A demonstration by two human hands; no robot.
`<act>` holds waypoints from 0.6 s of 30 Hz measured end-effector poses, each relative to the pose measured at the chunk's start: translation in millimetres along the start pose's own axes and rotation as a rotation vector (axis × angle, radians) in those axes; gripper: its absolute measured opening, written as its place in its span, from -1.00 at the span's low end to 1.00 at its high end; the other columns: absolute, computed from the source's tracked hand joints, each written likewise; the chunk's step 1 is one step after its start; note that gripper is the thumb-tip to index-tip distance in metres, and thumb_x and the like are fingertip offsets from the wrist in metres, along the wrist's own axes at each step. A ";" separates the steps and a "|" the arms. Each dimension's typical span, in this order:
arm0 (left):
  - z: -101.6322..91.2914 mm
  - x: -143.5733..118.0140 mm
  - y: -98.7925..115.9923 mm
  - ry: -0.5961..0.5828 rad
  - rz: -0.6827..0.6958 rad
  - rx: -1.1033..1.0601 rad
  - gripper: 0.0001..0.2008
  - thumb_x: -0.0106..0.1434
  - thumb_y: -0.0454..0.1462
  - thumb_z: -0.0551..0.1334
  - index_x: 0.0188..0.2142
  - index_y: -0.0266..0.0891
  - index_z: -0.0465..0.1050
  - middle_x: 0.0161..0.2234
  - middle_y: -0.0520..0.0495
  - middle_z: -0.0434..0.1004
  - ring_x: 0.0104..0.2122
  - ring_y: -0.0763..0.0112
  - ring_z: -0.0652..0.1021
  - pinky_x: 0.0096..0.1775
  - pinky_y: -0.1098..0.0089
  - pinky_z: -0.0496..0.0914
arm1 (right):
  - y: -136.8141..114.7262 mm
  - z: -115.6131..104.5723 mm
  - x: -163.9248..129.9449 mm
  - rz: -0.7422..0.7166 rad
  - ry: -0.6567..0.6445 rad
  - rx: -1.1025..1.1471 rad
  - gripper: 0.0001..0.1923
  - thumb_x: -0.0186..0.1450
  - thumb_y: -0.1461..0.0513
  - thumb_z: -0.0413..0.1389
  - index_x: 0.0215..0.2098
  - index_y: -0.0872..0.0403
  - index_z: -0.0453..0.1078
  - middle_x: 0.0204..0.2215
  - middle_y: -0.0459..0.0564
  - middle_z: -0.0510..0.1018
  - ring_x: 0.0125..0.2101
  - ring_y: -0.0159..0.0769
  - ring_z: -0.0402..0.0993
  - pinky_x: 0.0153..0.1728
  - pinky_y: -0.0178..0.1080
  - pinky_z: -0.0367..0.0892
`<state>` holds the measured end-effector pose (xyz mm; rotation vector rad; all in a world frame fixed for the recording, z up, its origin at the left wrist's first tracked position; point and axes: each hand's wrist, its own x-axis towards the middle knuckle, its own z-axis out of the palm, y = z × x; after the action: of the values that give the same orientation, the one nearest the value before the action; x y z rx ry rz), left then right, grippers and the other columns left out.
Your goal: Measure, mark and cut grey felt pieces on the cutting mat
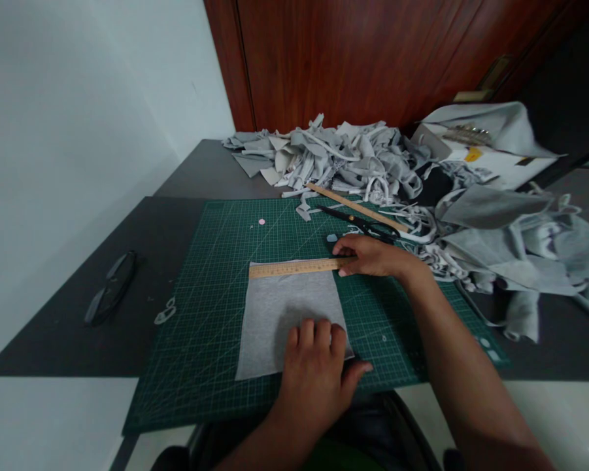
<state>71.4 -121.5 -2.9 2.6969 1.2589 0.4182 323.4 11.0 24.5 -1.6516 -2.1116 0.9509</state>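
Our left hand (314, 368) rests unclenched on gray cloth (266, 322) as our right hand (367, 254), well apart, pinches a wooden ruler (291, 267) along its far edge.

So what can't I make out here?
Head view:
Grey cloth: part of near edge covered by the left hand.
Wooden ruler: right end covered by the right hand; numbers too small.
Small items at the white box: too blurred to name.
Left forearm: cut off by the bottom edge.

Left grip (314, 360) lies palm-down, thumb (357, 374) out; right grip (339, 259) pinches, arm (446, 347) extended.
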 end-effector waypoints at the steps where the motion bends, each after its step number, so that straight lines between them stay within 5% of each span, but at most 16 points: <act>1: -0.1 0.0 -0.1 0.002 0.002 0.002 -0.51 0.33 0.17 0.32 -0.11 -0.21 0.49 -0.16 -0.09 0.52 -0.14 0.06 0.45 -0.15 0.01 0.38 | -1.1 -0.3 -0.2 -0.003 -0.001 -0.008 -0.63 0.16 0.25 0.37 -0.06 0.03 0.49 -0.18 0.00 0.56 -0.17 -0.13 0.50 -0.13 -0.16 0.41; 8: 1.0 -0.9 0.0 0.002 0.004 0.015 -0.51 0.33 0.16 0.32 -0.11 -0.21 0.49 -0.16 -0.09 0.52 -0.15 0.06 0.45 -0.14 0.02 0.36 | -1.9 1.5 1.8 -0.036 -0.006 0.001 -0.77 0.23 0.23 0.34 -0.16 0.03 0.48 -0.33 -0.08 0.50 -0.31 -0.24 0.45 -0.31 -0.25 0.35; 18: -0.3 0.8 1.1 0.004 0.004 0.018 -0.50 0.33 0.18 0.31 -0.12 -0.22 0.49 -0.17 -0.10 0.52 -0.15 0.06 0.45 -0.15 0.02 0.36 | -5.9 2.5 2.8 -0.001 0.001 -0.078 -0.85 0.21 0.24 0.34 -0.26 0.02 0.50 -0.34 -0.05 0.54 -0.33 -0.22 0.45 -0.32 -0.22 0.33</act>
<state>72.6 -121.6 -2.2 2.7148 1.2647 0.4145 316.7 12.1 26.0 -1.6866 -2.1746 0.8770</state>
